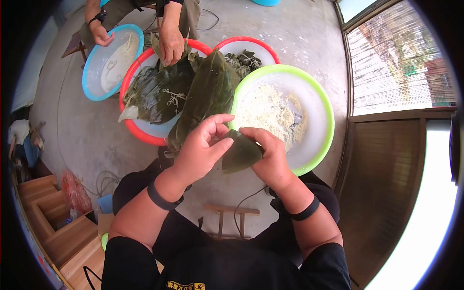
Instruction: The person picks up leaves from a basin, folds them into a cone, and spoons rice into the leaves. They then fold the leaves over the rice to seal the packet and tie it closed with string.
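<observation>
My right hand (pixel 269 158) is closed on a dark green leaf (pixel 240 153) that is folded over, its wide side hanging between my hands. My left hand (pixel 204 146) is at the leaf's left edge, fingers curved and apart, with the thumb close to the leaf; whether it touches cannot be made out. Just beyond my hands a green-rimmed basin (pixel 323 145) holds white rice grains (pixel 266 108). Long wet leaves (pixel 205 92) lie across a red-rimmed basin (pixel 126 89) to the left, with a small knot of pale string (pixel 174 98) on them.
Opposite me, another person's hand (pixel 171 44) reaches into the leaves. Their other hand (pixel 101 36) is by a blue basin (pixel 88 77) with whitish contents. Behind, a second red-rimmed basin (pixel 273 48) holds tied leaf bundles (pixel 244 62). A wooden stool (pixel 232 211) stands below my arms.
</observation>
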### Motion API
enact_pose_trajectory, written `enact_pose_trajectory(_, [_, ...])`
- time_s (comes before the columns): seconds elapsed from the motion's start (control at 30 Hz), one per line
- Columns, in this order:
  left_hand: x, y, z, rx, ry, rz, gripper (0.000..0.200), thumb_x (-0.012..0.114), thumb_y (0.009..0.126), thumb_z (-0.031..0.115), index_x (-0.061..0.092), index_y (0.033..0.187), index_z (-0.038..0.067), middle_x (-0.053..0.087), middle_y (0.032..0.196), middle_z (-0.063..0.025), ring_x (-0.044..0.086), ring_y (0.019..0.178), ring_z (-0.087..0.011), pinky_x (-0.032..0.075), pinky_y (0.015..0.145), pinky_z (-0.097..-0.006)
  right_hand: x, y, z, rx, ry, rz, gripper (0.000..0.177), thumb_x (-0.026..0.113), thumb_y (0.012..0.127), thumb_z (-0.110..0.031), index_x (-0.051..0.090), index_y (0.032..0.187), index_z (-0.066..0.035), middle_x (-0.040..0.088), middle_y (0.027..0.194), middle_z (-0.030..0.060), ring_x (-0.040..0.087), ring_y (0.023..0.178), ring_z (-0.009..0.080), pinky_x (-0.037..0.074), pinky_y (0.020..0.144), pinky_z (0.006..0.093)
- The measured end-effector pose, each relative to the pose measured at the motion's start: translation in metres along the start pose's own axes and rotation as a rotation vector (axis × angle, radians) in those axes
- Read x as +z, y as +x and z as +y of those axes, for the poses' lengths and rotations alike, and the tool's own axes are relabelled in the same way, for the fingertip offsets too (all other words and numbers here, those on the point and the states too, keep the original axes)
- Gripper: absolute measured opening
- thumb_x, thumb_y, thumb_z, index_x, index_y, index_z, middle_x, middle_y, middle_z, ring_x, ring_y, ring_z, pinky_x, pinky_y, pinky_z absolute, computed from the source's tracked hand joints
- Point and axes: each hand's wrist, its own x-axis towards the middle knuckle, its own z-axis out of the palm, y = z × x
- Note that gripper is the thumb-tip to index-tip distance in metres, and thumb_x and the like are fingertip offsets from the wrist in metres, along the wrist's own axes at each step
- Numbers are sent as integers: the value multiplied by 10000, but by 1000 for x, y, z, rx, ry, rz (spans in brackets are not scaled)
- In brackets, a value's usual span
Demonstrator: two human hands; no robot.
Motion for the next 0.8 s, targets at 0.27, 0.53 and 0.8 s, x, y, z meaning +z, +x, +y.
enact_pose_trajectory(0.27, [-10,1,11,-179,-308,-246,854,763,879,489,418,1458,-35,565,1324,-93,522,1229,-140,388,1090,-312,-1,4,6,295,486,126,247,680,830,67,699,1062,-12,724,950,34,658,877,111,527,795,258])
enact_pose_trajectory(0.53, [14,-1,-17,1,260,-138,772,667,881,90,267,1530,-29,465,1459,-214,448,1378,-260,347,1137,-377,-7,12,15,302,166,137,393,672,785,88,667,1156,-43,716,1020,82,676,867,159,540,775,290])
enact_pose_trajectory(0.8, [17,-1,-24,210,513,-7,728,476,834,-65,295,1532,34,599,1257,-303,607,1130,-459,496,953,-474,-20,15,-6,-246,-519,95,678,680,659,64,613,1308,-118,611,1337,135,698,942,309,589,758,383])
